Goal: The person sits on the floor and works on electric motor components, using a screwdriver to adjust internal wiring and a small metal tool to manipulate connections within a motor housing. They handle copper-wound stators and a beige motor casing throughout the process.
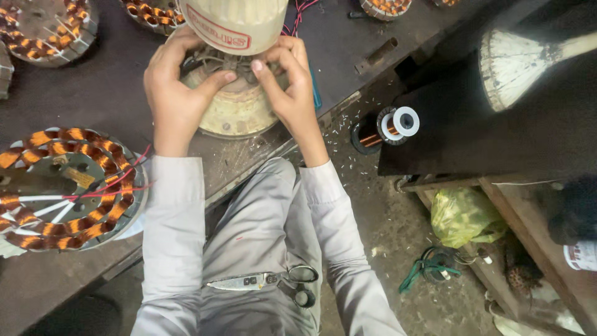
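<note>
at twelve o'clock the motor housing [233, 106] is cream, its cap [233, 25] bearing a red-bordered label. at nine, the stator [65, 186] shows copper-orange coils banded with white, plus red wires. sleeves [177, 236] pale grey. at four o'clock, a yellow-green bag [463, 214]; green cord [429, 267].

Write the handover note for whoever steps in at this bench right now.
Left hand: grips the rim of the cream motor housing, thumb at the wires in its middle.
Right hand: pinches those wires from the other side.
Cream cover sits tilted over the housing, not closed.
Wound stator lies at left; scissors on the lap.
Left: wires, cover.
</note>
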{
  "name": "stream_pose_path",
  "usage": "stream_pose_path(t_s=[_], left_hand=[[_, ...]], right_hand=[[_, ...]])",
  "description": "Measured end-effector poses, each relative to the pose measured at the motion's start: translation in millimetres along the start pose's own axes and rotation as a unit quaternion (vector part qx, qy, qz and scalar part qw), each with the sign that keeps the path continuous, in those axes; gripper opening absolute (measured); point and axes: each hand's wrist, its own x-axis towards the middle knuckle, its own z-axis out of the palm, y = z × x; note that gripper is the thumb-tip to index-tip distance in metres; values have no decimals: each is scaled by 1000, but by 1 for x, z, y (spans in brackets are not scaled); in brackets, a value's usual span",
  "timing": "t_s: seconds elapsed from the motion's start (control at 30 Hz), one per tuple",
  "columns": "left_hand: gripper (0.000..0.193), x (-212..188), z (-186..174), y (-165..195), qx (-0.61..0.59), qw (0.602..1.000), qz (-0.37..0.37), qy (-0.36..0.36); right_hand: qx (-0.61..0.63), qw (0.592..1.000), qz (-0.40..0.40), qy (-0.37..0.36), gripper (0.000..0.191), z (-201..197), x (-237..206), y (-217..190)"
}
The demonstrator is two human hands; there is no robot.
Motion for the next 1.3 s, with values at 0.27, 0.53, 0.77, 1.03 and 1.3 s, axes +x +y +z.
stream_pose_path(t_s=[0.27,0.53,0.77,1.03,1.3], left_hand=[[70,3,3,17,83,995,25,57],[38,-143,1,102,-1,990,112,-86],[19,-248,-24,33,131,953,-65,-264],[34,-263,-67,-32,274,903,-211,-254],[30,-179,-47,67,175,935,-112,-287]], right_hand=[[-179,968,175,23,17,-43,-201,-59],[-241,931,265,-63,27,-32,-366,-120],[-267,936,229,-27,35,-37,-389,-132],[-219,941,258,14,33,-46,-414,-129],[28,897,405,178,17,-72,-414,-84]])
